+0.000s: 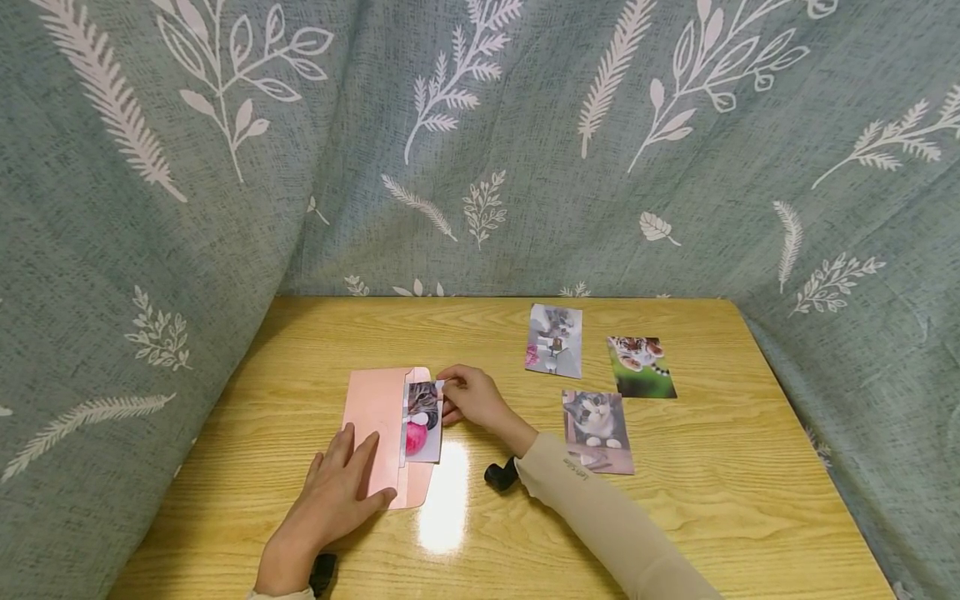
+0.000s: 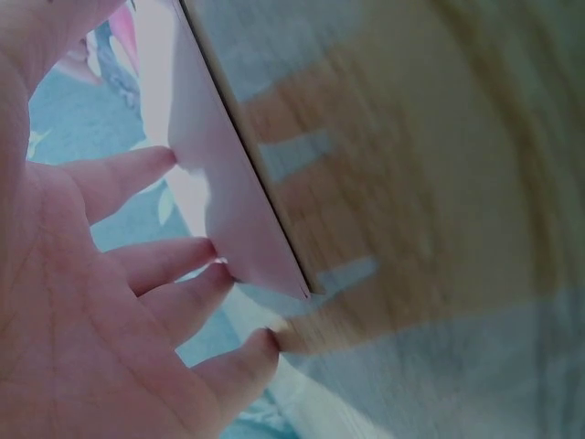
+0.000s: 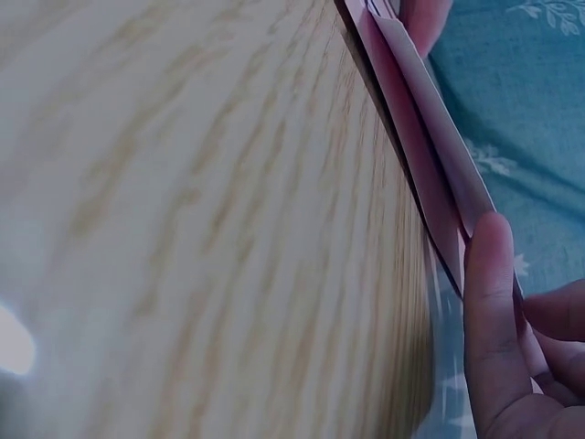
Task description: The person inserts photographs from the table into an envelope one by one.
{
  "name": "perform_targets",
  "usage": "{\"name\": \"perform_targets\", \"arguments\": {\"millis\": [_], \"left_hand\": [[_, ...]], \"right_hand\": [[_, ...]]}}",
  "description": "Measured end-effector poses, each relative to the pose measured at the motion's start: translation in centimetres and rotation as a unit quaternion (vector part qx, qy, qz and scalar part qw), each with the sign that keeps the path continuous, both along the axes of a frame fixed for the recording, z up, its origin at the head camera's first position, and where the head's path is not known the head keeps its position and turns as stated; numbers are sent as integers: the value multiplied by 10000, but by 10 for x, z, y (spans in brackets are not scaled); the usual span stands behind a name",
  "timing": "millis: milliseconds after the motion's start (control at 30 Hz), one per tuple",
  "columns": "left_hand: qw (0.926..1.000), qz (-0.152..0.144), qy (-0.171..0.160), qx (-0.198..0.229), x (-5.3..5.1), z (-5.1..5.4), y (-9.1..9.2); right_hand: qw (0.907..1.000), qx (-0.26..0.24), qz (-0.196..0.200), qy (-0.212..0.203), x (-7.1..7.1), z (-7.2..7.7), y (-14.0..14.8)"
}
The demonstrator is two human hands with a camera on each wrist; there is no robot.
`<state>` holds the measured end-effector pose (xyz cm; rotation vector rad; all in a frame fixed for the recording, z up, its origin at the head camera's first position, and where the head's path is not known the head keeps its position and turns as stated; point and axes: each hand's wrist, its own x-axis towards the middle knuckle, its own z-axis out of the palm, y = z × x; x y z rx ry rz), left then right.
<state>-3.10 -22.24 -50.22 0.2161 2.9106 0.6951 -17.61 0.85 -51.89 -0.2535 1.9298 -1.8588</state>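
A pink envelope (image 1: 371, 408) lies on the table, its flap side toward the right. Partway inside its opening is a photo card (image 1: 424, 425) of a tabby cat with a pink ball. My right hand (image 1: 477, 402) pinches the card's upper right edge; the right wrist view shows the thumb (image 3: 494, 302) on one face and fingers on the other. Spread over the envelope's lower left part, my left hand (image 1: 333, 492) presses it with straight fingers. In the left wrist view the fingertips (image 2: 163, 157) touch the envelope's face (image 2: 215, 174).
To the right lie a grey kitten card (image 1: 557, 337), a tiger cub card (image 1: 645, 379) and a grey-and-white cat card (image 1: 600, 425), the last partly behind the right sleeve (image 1: 600, 508). A patterned curtain (image 1: 480, 150) hangs around the wooden table (image 1: 712, 467).
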Motion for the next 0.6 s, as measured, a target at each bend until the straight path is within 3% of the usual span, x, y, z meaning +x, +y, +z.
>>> {"name": "perform_targets", "arguments": {"millis": [600], "left_hand": [[10000, 6, -65, -5, 0, 1, 0]], "right_hand": [[9999, -104, 61, -108, 2, -1, -10]]}}
